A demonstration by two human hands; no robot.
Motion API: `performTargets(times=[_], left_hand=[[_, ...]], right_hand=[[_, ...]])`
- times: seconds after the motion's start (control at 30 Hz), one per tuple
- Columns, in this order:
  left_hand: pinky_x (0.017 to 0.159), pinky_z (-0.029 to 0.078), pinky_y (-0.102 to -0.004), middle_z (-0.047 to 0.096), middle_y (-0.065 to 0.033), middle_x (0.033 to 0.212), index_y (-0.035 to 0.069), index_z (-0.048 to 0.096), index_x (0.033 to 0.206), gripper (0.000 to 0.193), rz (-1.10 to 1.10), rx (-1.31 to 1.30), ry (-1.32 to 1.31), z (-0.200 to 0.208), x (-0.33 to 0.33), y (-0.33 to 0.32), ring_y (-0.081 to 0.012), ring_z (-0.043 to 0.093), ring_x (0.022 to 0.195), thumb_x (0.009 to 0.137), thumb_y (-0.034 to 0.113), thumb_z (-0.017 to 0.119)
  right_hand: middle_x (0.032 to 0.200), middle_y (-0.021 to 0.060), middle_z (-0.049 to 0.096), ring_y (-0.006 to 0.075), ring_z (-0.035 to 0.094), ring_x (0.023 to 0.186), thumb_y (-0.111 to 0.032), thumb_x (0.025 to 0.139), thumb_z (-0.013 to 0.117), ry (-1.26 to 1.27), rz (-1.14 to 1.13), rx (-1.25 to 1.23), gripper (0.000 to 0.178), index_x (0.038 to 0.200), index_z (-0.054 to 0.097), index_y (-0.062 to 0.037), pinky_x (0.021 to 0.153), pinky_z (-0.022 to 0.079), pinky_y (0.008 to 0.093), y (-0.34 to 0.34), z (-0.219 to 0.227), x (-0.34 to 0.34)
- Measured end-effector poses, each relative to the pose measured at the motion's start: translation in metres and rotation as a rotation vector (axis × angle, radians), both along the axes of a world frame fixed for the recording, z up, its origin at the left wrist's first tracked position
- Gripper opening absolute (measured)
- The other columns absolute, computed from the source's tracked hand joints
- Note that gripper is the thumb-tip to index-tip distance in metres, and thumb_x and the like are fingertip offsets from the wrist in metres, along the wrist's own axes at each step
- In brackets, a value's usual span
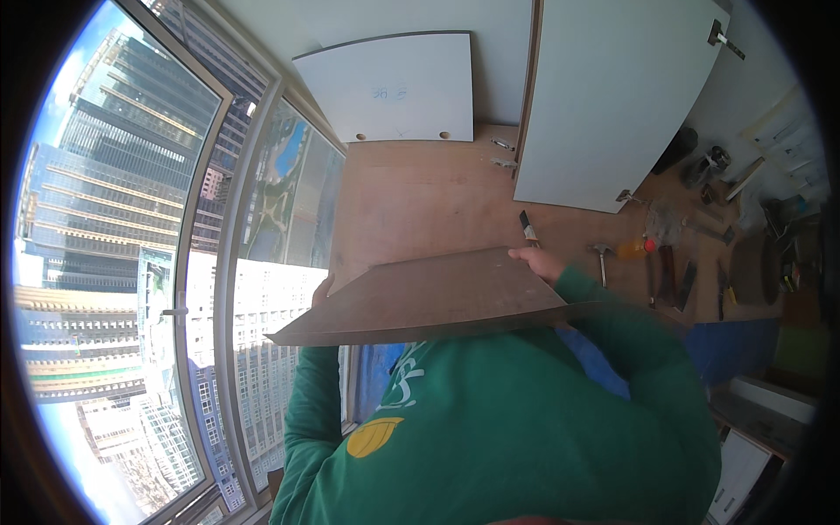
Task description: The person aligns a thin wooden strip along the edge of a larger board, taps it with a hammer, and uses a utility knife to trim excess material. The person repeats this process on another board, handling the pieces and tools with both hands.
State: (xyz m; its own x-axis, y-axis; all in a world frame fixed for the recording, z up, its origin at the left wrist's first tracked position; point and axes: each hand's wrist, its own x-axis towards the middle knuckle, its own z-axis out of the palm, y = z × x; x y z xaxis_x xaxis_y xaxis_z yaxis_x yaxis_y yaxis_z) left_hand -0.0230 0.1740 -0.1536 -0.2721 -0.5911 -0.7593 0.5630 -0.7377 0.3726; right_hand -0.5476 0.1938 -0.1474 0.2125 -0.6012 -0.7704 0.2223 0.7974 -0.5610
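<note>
I hold a brown board (437, 293) in front of my chest, tilted, with its near edge toward me. My right hand (540, 262) is closed on its far right corner, the thumb lying over the top face. At the left side my left hand (323, 290) grips the board's edge; most of its fingers are hidden. Just past my right hand a tool with a dark handle and pale blade (528, 229), perhaps a scraper, lies on the wooden surface (420, 192). A claw hammer (602, 255) lies to the right of that hand.
A white panel (394, 87) with two round holes leans against the far wall. Right of it stands a large white door (612, 105) with hinges. Loose hinges (503, 154) lie between them. Several tools and a roll of brown tape (754, 269) are at right. Windows (232, 262) line the left.
</note>
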Motion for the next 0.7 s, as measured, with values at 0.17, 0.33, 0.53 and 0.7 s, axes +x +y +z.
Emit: performTargets(times=[0.17,0.33,0.53,0.7], left_hand=[[0.093,0.062,-0.0382,0.076,-0.0217,0.11,-0.003,0.066,0.125,0.043,-0.118,-0.313,-0.434,-0.019,0.021,0.021,-0.0296,0.076,0.095,0.101,0.033,0.067],[0.089,0.062,-0.0375,0.075,-0.0197,0.104,-0.001,0.068,0.12,0.032,-0.024,-0.566,-0.63,0.075,-0.034,0.031,-0.0269,0.075,0.093,0.1,0.023,0.066],[0.081,0.061,-0.0364,0.075,-0.0129,0.109,-0.001,0.065,0.126,0.044,-0.345,-0.297,-0.673,0.101,0.036,-0.066,-0.0227,0.074,0.084,0.098,0.033,0.068],[0.1,0.057,-0.0385,0.066,-0.0149,0.128,-0.004,0.054,0.142,0.051,-0.304,-0.42,-0.426,0.161,0.041,-0.1,-0.025,0.069,0.111,0.104,0.029,0.062]], right_hand=[[0.115,0.0181,0.074,0.0272,0.074,0.102,-0.02,0.101,0.066,0.13,0.112,0.06,0.035,0.123,0.065,0.0069,0.089,0.059,0.0445,-0.006,-0.003,-0.005],[0.122,0.0202,0.069,0.0305,0.073,0.105,-0.016,0.103,0.064,-0.074,-0.055,0.061,0.034,0.126,0.06,0.0085,0.095,0.059,0.051,-0.037,0.038,0.006],[0.13,0.0172,0.065,0.0285,0.069,0.114,-0.016,0.107,0.061,-0.149,-0.013,-0.283,0.042,0.142,0.053,0.007,0.104,0.056,0.0489,-0.097,0.123,0.017],[0.13,0.0139,0.065,0.0246,0.068,0.116,-0.019,0.107,0.062,0.046,0.18,-0.509,0.049,0.149,0.051,0.0031,0.098,0.058,0.0477,-0.114,0.21,0.026]])
